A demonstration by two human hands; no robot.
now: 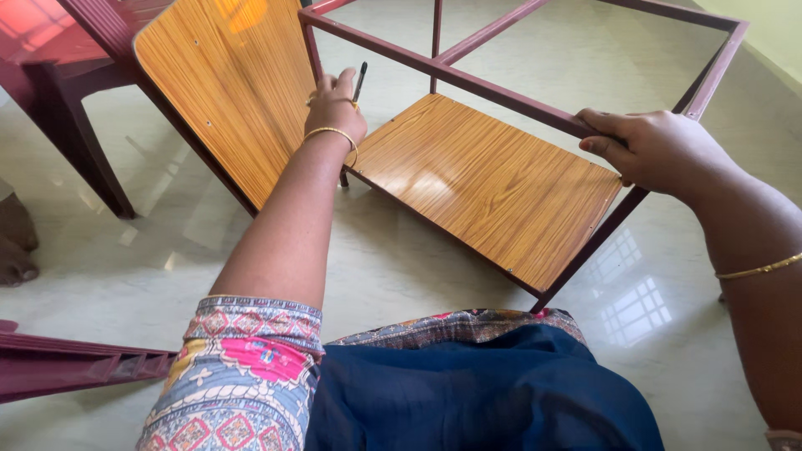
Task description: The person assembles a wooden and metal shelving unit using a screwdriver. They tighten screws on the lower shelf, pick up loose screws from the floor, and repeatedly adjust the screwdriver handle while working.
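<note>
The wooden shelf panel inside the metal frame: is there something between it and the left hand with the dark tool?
Nothing visible stands between them. The left hand, holding a dark tool, is right at the far left corner of the wooden shelf panel. The right hand grips the metal frame.

I am logging: maroon plastic chair (pixel 79 79) standing upper left | maroon plastic piece (pixel 75 363) lying lower left | pale glossy floor (pixel 418 259) reflecting window light
</note>
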